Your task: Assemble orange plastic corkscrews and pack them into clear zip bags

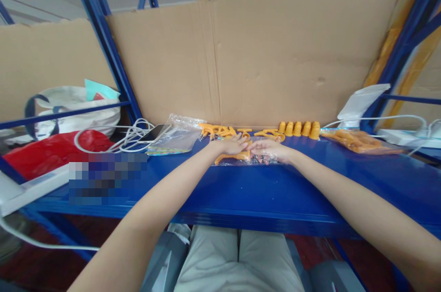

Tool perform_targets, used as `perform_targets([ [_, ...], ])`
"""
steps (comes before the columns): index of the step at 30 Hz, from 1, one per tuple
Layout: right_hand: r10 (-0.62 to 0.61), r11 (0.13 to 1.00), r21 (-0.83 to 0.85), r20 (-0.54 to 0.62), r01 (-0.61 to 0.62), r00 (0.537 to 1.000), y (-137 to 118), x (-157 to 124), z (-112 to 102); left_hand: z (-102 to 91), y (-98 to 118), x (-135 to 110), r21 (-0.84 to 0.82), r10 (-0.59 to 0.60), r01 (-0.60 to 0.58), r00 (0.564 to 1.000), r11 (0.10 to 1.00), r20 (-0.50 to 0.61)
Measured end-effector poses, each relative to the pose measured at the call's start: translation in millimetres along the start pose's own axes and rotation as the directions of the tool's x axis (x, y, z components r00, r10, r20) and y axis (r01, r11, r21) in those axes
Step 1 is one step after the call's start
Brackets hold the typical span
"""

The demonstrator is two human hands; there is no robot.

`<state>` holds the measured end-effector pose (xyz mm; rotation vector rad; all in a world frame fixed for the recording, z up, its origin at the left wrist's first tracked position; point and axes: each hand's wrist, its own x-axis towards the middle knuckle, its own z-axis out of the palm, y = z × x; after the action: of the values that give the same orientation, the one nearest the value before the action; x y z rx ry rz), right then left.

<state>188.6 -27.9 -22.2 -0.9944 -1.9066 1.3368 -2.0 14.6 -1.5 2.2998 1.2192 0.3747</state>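
Observation:
My left hand (234, 145) lies palm down with its fingers stretched out, over a clear plastic bag with orange plastic parts in it. My right hand (267, 150) is beside it, fingers curled on the right end of the clear plastic bag (272, 158). A curved orange piece (229, 158) shows in the bag below my left hand. Behind my hands lie loose orange plastic pieces (217, 130), and more orange pieces (268, 133) are just behind my right hand. The fingertips partly hide the bag's middle.
Several orange cups (299, 129) stand in a row at the back. A bag of orange parts (361, 140) lies right on the blue shelf (241, 195). To the left are flat plastic bags (175, 139), a phone (156, 132), white cables (134, 133) and a red bag (58, 152). Cardboard (275, 58) closes the back.

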Motion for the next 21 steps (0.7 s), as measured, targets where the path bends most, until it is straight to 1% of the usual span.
perform_targets([
  [3, -0.065, 0.997, -0.033, -0.005, 0.065, 0.998, 1.5, 2.5, 0.9, 10.9, -4.4, -5.3, 0.103, 0.026, -0.024, 1.0, 0.994, -0.012],
  [5, -0.099, 0.993, -0.075, -0.04, 0.095, 0.994, 0.3, 3.5, 0.7, 14.8, -5.5, -8.9, 0.126, 0.048, -0.044, 0.998, 0.991, -0.027],
  [7, -0.13, 0.983, -0.146, -0.114, 0.112, 0.985, -2.5, 3.5, -2.7, 16.1, -5.6, -10.6, 0.135, 0.043, -0.038, 0.999, 0.99, -0.032],
  [9, -0.16, 0.964, -0.247, -0.244, 0.098, 0.956, -5.9, 2.5, -10.8, 15.6, -5.8, -10.5, 0.125, 0.03, -0.025, 0.999, 0.992, -0.042],
  [10, -0.183, 0.951, -0.299, -0.33, 0.082, 0.926, -7.1, 1.7, -16.8, 15.0, -6.1, -10.2, 0.111, 0.026, -0.021, 0.999, 0.994, -0.045],
  [11, -0.22, 0.937, -0.344, -0.42, 0.07, 0.881, -7.8, 0.7, -23.9, 14.1, -6.6, -10.0, 0.094, 0.024, -0.019, 0.999, 0.995, -0.046],
  [12, -0.266, 0.921, -0.384, -0.509, 0.061, 0.818, -7.6, -0.2, -31.6, 13.1, -7.3, -10.1, 0.075, 0.024, -0.02, 0.999, 0.997, -0.046],
  [13, -0.322, 0.9, -0.432, -0.583, 0.05, 0.746, -6.3, -1.0, -39.7, 12.0, -8.1, -10.5, 0.059, 0.024, -0.022, 0.999, 0.998, -0.045],
  [14, -0.38, 0.868, -0.495, -0.629, 0.028, 0.678, -3.8, -1.6, -47.6, 10.8, -9.0, -11.2, 0.044, 0.024, -0.022, 0.999, 0.999, -0.046],
  [15, -0.437, 0.824, -0.567, -0.648, -0.012, 0.624, -0.3, -1.9, -54.8, 9.5, -10.0, -12.2, 0.033, 0.021, -0.02, 0.999, 0.999, -0.048],
  [16, -0.483, 0.767, -0.639, -0.636, -0.059, 0.601, 4.3, -1.9, -61.0, 8.3, -10.8, -13.3, 0.026, 0.018, -0.017, 0.999, 1.0, -0.051],
  [17, -0.508, 0.706, -0.701, -0.604, -0.105, 0.614, 9.5, -1.6, -65.8, 7.3, -11.6, -14.3, 0.024, 0.014, -0.013, 0.999, 1.0, -0.052],
  [18, -0.508, 0.644, -0.752, -0.56, -0.143, 0.655, 15.1, -1.2, -69.0, 6.4, -12.2, -15.1, 0.03, 0.009, -0.008, 0.999, 1.0, -0.049],
  [20, -0.44, 0.517, -0.836, -0.443, -0.183, 0.781, 25.4, 0.1, -71.2, 5.5, -12.7, -16.2, 0.055, 0.002, 0.0, 0.999, 0.998, -0.04],
  [21, -0.39, 0.458, -0.868, -0.389, -0.19, 0.835, 29.2, 0.7, -70.6, 5.4, -12.7, -16.3, 0.071, 0.0, 0.003, 0.999, 0.997, -0.037],
])
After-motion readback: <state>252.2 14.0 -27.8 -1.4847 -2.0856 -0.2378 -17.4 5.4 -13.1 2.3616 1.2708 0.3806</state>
